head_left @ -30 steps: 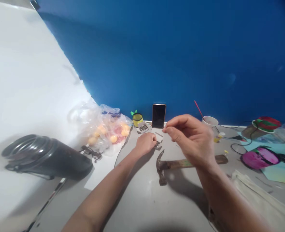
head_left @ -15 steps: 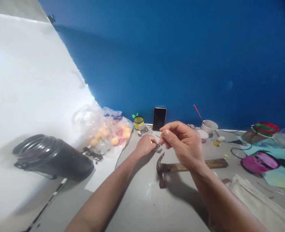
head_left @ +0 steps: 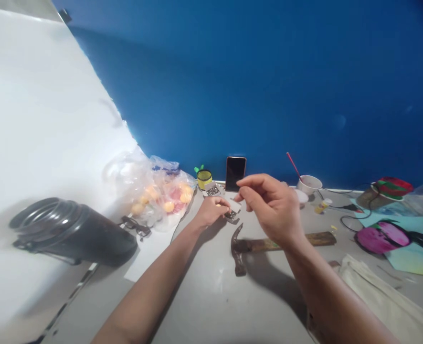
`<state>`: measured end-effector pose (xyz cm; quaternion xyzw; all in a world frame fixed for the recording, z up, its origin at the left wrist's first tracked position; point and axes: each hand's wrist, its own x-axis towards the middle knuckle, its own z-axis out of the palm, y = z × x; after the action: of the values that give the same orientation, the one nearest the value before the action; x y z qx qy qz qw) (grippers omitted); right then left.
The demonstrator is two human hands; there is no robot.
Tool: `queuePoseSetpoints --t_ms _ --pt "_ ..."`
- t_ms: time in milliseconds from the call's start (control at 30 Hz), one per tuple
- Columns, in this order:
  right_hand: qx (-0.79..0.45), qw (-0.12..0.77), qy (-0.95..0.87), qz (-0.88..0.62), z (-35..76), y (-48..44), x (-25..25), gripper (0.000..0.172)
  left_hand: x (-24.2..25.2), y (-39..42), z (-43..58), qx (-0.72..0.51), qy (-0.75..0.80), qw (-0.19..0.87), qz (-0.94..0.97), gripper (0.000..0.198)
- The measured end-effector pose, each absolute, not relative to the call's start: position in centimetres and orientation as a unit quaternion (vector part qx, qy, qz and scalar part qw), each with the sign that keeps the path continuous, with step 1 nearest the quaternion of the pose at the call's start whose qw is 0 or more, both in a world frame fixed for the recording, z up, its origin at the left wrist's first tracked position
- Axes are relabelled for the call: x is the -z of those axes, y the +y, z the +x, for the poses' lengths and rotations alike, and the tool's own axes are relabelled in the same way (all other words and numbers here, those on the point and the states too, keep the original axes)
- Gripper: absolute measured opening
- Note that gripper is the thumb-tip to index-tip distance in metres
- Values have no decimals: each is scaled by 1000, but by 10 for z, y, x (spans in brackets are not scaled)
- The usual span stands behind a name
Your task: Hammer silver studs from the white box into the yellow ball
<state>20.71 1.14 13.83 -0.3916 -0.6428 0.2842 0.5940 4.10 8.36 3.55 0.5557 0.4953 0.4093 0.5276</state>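
My left hand (head_left: 213, 211) is at a small open box of dark metal bits (head_left: 230, 214), its fingers bent together at the box's left edge; what they pinch, if anything, is too small to tell. Raised above the table on the right, my right hand (head_left: 274, 203) has thumb and forefinger brought close together, and anything between them is too small to make out. Behind my left hand sits another small box of metal pieces (head_left: 212, 190). A claw hammer (head_left: 258, 245) lies below and partly behind my right hand and wrist.
A black flask (head_left: 79, 231) lies at the left near plastic bags of orange things (head_left: 161, 198). A phone (head_left: 236, 173) leans against the blue wall. On the right are a white cup (head_left: 310, 185), a magenta item (head_left: 383, 237) and pale cloth (head_left: 376, 296).
My left hand has shifted slightly left, uncovering more of the near box and its pale flap. My right hand remains raised with nearly the same finger pose. The view has shifted slightly.
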Motion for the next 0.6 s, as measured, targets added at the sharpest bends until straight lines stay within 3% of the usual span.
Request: queuePoseSetpoints --t_ms 267,600 --pt "-228 413 -734 -489 208 50 -107 10 -66 63 35 -523 440 595 423 21" --pt "-303 413 -722 -465 195 53 -92 14 -81 36 29 -540 500 469 488 8"
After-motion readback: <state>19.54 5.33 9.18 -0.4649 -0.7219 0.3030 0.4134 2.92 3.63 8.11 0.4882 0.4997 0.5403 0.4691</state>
